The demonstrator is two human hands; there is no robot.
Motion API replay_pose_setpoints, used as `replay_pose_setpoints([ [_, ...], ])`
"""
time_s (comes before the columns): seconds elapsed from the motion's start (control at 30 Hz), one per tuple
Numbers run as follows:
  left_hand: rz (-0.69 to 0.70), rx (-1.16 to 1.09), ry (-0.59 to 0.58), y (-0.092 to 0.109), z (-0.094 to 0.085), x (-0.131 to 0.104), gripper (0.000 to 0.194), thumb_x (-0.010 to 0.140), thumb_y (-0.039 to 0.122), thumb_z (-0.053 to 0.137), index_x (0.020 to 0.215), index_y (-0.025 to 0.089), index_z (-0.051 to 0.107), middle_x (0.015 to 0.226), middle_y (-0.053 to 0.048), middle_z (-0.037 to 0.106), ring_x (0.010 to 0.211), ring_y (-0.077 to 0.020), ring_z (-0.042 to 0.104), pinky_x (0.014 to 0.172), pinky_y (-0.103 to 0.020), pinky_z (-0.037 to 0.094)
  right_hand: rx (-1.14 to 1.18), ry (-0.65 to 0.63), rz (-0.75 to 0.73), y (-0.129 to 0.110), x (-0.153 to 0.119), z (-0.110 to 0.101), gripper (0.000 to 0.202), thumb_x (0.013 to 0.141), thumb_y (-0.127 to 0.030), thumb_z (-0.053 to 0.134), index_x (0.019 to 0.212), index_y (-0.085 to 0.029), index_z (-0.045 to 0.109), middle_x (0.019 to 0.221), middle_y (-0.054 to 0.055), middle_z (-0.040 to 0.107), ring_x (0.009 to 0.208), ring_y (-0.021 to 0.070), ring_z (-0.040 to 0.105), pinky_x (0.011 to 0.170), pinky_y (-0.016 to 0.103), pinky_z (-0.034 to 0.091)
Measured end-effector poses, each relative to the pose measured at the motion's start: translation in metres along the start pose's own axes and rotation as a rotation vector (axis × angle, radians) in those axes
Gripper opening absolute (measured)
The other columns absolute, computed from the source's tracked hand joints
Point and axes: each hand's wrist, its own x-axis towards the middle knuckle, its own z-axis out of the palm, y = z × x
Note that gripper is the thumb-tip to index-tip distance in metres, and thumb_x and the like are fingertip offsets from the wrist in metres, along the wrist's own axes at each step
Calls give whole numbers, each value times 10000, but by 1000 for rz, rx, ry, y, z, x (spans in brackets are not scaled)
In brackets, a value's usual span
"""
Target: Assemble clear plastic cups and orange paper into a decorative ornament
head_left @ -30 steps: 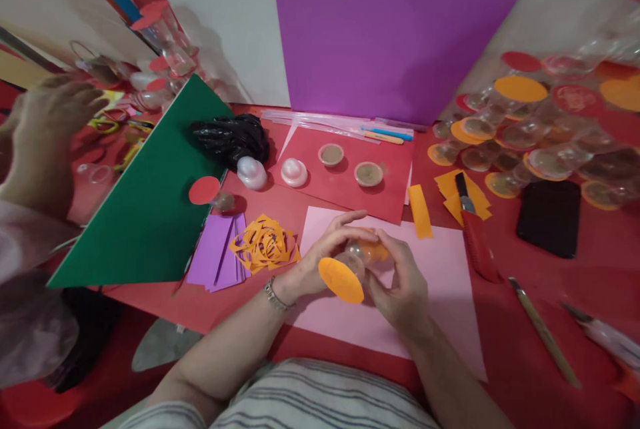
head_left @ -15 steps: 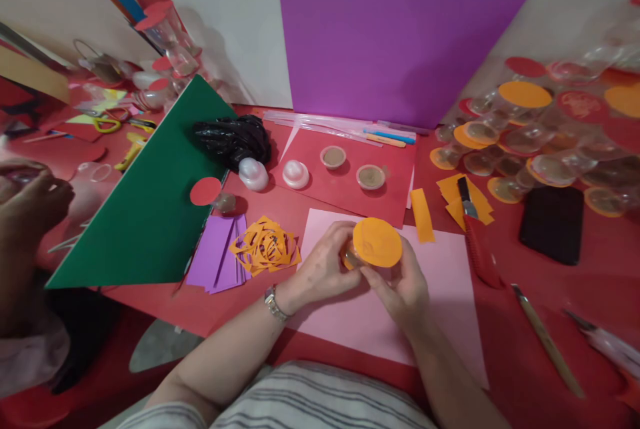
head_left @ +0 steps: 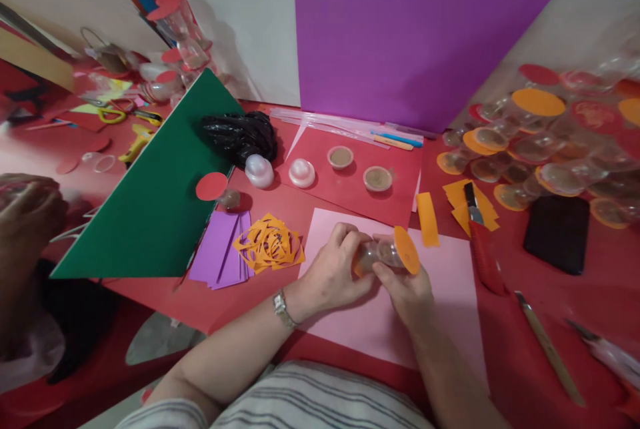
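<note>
Both my hands hold one clear plastic hourglass shape on its side above the pink sheet. An orange disc caps its right end, and more orange shows at the left end. My left hand is wrapped round the left bulb. Fingers of my right hand grip it near the capped end. Left of the pink sheet lie an orange paper cutout and purple strips. Behind, two shallow cups with brown filling rest on a red sheet.
A green board stands at the left, with a black bag beside it. Many capped plastic shapes are stacked at the right. A cutter, a black phone-like object and another person's hand are in view.
The hourglass shape has been tipped over from a more upright pose; its orange disc now faces right. The view has shifted slightly.
</note>
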Motion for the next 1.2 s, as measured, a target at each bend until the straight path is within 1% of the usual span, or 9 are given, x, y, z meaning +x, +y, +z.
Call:
replay_pose_setpoints([
  [0.13, 42, -66, -6, 3, -1, -1, 726, 735, 351, 827, 1323, 217, 423, 1302, -142, 499, 1215, -311, 575, 970, -511, 576, 155, 101, 72, 3, 8, -2, 371, 704, -341, 852, 1041, -269, 713, 1018, 21, 767, 909, 225, 739, 797, 378, 611],
  [0.23, 26, -114, -28, 3, -3, -2, 941, 668, 404, 904, 1421, 242, 362, 1401, -166, 458, 1294, -352, 537, 1014, -552, 561, 289, 181, 46, 0, 12, -2, 332, 707, -418, 827, 978, -261, 716, 931, 13, 761, 858, 215, 737, 814, 389, 603],
  [0.43, 50, -122, -16, -2, -2, -3, 993, 675, 501, 897, 1458, 254, 339, 1400, -166, 479, 1322, -366, 515, 1052, -579, 529, 251, 108, 73, -4, 12, -4, 379, 672, -417, 859, 983, -259, 711, 921, 21, 766, 861, 225, 746, 814, 382, 607],
  [0.63, 54, -127, -15, 2, -4, -1, 892, 715, 509, 869, 1403, 222, 379, 1362, -165, 515, 1286, -342, 541, 1053, -551, 523, 120, 98, 4, 3, 10, -8, 327, 775, -467, 780, 1024, -268, 706, 998, 33, 764, 924, 247, 749, 838, 412, 612],
  [0.8, -3, -145, -49, 5, -3, -2, 683, 779, 433, 813, 1294, 190, 435, 1227, -147, 588, 1133, -304, 620, 944, -498, 569, 68, -56, 133, -1, 5, -12, 361, 804, -472, 770, 1090, -264, 696, 1119, 54, 754, 1044, 284, 731, 902, 448, 610],
  [0.87, -31, -164, -62, 6, -2, -3, 618, 791, 402, 787, 1258, 183, 446, 1181, -137, 604, 1072, -286, 646, 911, -472, 579, 51, -64, 133, -2, 3, -11, 364, 818, -465, 767, 1115, -271, 685, 1135, 53, 750, 1064, 291, 724, 913, 463, 607],
  [1.0, -76, -239, -67, 8, -4, -3, 599, 800, 413, 767, 1248, 181, 444, 1197, -136, 616, 1071, -274, 662, 933, -447, 572, 109, -30, 102, 7, 4, -13, 390, 810, -471, 785, 1134, -285, 673, 1168, 53, 747, 1109, 294, 713, 998, 501, 569],
  [1.1, -92, -284, -79, 9, -7, -1, 591, 795, 419, 769, 1233, 180, 452, 1211, -143, 623, 1089, -278, 659, 954, -454, 562, 155, -56, 103, 17, 8, -17, 472, 749, -475, 838, 1145, -275, 678, 1210, 77, 738, 1155, 316, 698, 1038, 534, 545],
  [1.2, -108, -331, -104, 9, -10, 1, 570, 788, 425, 783, 1201, 186, 472, 1217, -140, 634, 1089, -275, 654, 963, -456, 553, 158, -57, 79, 19, 9, -17, 500, 739, -469, 846, 1164, -269, 672, 1223, 86, 729, 1186, 318, 682, 1051, 538, 537],
])
